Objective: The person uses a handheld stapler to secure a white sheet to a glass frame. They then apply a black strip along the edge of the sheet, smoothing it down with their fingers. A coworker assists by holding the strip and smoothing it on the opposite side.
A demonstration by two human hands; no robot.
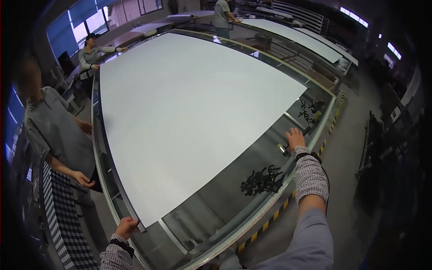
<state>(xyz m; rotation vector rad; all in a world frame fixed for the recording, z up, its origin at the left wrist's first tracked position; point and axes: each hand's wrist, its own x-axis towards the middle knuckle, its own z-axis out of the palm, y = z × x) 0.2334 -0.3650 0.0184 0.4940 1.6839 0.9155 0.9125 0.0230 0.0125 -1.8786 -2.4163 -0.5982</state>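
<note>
Workshop table [234, 198]: left hand [126, 226] gripping sheet [189, 112]

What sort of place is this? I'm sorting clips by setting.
Most likely a factory or workshop floor: a very large white sheet lies on a long metal-framed work table, more such tables stand behind, and yellow-black hazard striping edges the floor.

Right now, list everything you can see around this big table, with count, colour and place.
White sheet: one, white, covering most of the table.
Table: one, grey metal, centre.
Black pieces: one pile, black, near right edge.
Hazard strip: one, yellow-black, along the near edge.
Co-workers: three, grey tops, left side and far end.
Left hand: on the sheet's near corner.
Right hand: flat on the table edge.
</note>
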